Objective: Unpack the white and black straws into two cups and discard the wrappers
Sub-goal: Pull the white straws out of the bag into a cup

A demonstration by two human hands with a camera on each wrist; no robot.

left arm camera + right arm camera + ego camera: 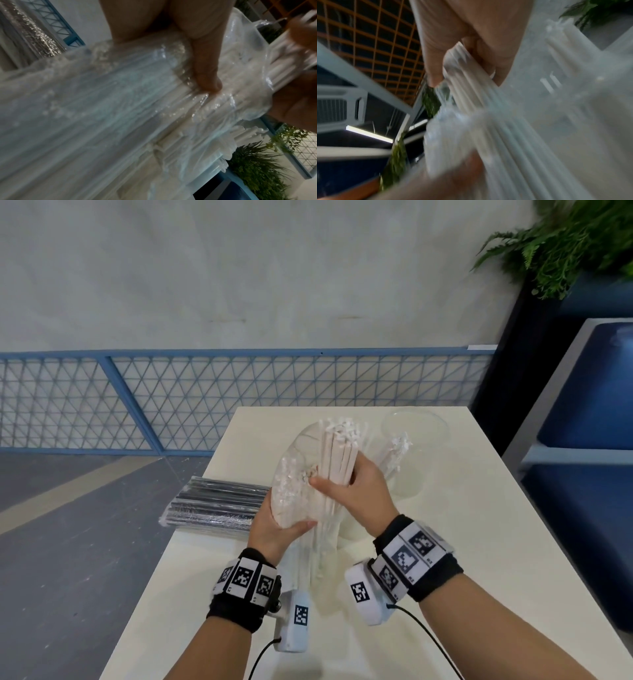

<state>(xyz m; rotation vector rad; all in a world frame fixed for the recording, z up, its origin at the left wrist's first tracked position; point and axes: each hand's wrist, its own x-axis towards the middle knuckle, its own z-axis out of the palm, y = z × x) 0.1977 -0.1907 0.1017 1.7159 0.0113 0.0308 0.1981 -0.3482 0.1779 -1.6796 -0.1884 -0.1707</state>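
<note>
The table (462, 542) offers open room at right; the black straw pack (215, 505) overhangs its left edge. A cup (411, 446) stands near. The clear wrapper (291, 494) — thin, slippery — is clasped by the left hand (274, 529); the right hand (359, 494) clamps the white straws (339, 460) mid-length — light, likely crushable.

The head view looks forward and down from above onto the cream rectangular surface (479, 542), which fills the lower centre of the frame, with a blue lattice fence (239, 395) across the middle. The left wrist view sits very near, looking along the thumb at the bundle of white paper straws in crinkled clear plastic (137, 108). The right wrist view, equally close and tilted upward, shares that bundle (496, 108).
</note>
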